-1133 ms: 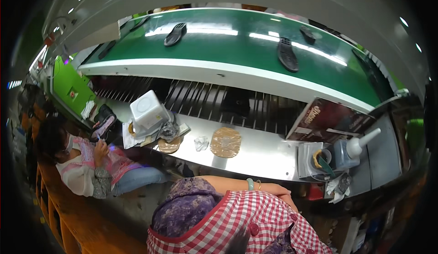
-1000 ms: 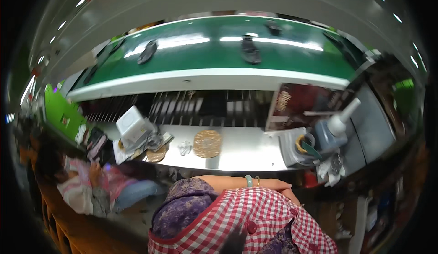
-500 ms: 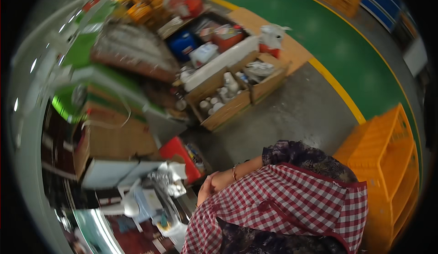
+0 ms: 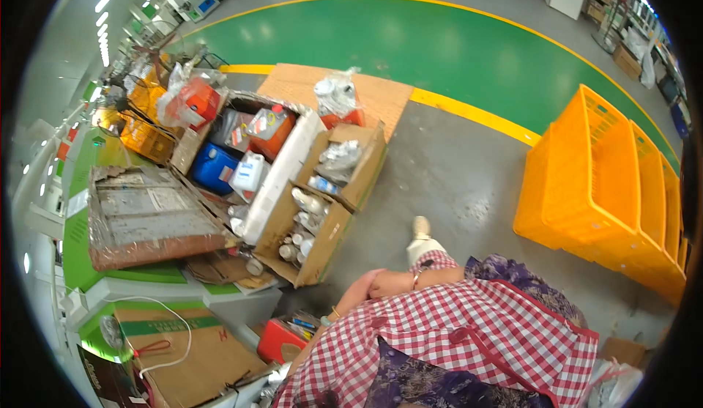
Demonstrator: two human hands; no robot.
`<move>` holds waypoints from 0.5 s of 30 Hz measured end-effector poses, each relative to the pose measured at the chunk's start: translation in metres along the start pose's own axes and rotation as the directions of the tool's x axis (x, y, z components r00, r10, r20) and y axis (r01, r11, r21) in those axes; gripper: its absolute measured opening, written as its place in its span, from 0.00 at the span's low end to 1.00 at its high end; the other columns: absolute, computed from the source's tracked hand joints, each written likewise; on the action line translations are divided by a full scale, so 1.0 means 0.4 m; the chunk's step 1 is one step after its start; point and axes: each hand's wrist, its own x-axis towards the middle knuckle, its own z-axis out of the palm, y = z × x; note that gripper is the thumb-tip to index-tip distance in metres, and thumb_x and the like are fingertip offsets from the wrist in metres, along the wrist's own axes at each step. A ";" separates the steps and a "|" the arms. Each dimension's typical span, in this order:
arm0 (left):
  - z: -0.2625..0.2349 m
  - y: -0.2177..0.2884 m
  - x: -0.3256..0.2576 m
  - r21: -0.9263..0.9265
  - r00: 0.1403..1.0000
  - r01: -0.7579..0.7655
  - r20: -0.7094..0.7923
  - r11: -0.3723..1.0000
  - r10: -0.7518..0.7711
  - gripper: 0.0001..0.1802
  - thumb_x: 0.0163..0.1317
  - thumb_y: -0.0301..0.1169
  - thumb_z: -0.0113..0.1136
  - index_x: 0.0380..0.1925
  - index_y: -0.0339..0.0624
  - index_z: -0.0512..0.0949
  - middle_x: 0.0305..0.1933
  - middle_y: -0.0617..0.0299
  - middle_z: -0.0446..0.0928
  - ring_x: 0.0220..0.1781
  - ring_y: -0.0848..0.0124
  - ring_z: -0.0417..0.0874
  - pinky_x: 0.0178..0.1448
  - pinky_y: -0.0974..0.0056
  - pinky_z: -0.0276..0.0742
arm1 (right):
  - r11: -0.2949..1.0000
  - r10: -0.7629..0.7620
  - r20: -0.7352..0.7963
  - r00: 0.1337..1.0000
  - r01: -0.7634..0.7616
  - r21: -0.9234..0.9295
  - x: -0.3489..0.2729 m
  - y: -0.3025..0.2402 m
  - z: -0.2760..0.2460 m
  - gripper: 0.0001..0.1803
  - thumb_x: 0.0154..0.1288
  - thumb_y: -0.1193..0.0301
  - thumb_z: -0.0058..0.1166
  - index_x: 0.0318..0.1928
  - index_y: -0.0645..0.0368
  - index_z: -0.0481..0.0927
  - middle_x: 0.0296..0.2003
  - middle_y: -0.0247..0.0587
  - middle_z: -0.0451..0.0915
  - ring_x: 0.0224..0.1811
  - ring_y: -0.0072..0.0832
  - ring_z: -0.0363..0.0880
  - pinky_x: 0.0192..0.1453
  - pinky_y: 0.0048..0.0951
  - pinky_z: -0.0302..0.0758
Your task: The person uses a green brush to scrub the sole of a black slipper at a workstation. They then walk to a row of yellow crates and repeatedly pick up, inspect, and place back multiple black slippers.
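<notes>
Right hand (image 4: 392, 283) overlapping left hand (image 4: 362, 286); red box (image 4: 277, 343) at near left.
Yellow crates (image 4: 567, 181) stand right; whether either grip is clenched cannot be told.

Grey floor (image 4: 461, 181), green walkway (image 4: 410, 42) (yellow-edged), bright ceiling lights (image 4: 102, 3) upper left.

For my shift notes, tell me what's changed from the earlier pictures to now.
The view has swung right, away from the bench with its green belt, to cardboard boxes and yellow crates; a light shoe now shows ahead. Nothing was visibly picked up or released. The left hand and right hand stayed together.
</notes>
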 end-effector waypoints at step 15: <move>-0.626 -0.260 0.225 0.809 0.808 0.579 -0.551 0.106 -0.211 0.16 0.60 0.37 0.51 0.43 0.41 0.78 0.46 0.49 0.79 0.49 0.53 0.80 0.51 0.52 0.75 | 0.887 0.452 -0.504 0.736 -0.428 0.172 -0.359 0.233 -0.454 0.16 0.61 0.71 0.41 0.44 0.56 0.82 0.38 0.44 0.83 0.40 0.34 0.82 0.48 0.30 0.76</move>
